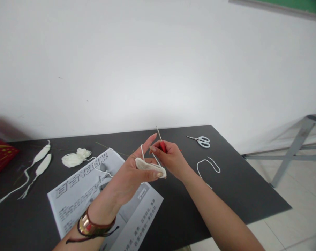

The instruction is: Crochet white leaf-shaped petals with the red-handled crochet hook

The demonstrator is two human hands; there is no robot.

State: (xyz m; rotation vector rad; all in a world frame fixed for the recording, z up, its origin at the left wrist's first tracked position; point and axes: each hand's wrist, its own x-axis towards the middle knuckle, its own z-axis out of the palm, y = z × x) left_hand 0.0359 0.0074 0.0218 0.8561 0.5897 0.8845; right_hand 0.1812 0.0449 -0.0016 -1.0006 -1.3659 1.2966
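My left hand (133,174) pinches a white crocheted piece (150,167) between thumb and fingers, its index finger stretched out with a strand of yarn over it. Close beside it, my right hand (170,157) grips a crochet hook (162,144) with a red handle, its metal shaft pointing up and away. A strand of yarn runs from the crocheted piece to my right fingertips. Whether a loop sits on the hook is hard to make out. The yarn trails left across a printed sheet (76,188) to a small white yarn bundle (72,160).
Two finished-looking white crocheted petals (43,164) with tails lie at left, by a red box (1,155). Scissors (203,141) and a loose yarn piece (209,162) lie right on the black table (239,195). A white wall (147,69) stands behind; a grey metal frame (291,157) is at right.
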